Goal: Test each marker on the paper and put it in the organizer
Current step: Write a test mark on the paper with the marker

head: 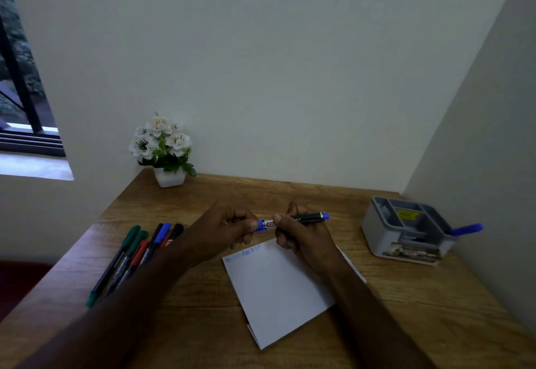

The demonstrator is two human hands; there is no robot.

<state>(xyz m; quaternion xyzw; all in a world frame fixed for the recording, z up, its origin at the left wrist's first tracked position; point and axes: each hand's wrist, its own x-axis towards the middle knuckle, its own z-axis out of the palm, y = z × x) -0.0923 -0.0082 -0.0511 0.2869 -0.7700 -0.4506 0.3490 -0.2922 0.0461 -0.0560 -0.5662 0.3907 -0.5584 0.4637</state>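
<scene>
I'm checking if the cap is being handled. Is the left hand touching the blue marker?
Touching. The head view shows the left hand with thumb and fingers pinching the blue cap end of the blue marker, while the right hand grips its barrel.

Open wood across the desk (290, 192) along the back edge, between flower pot (169, 176) at the back left corner and grey organizer (406, 231) near the right edge. Left edge blocked by a row of markers (136, 255); centre taken by paper (278, 290), both hands and forearms above it. Bare strip along the front right edge. Walls close behind and right.
</scene>
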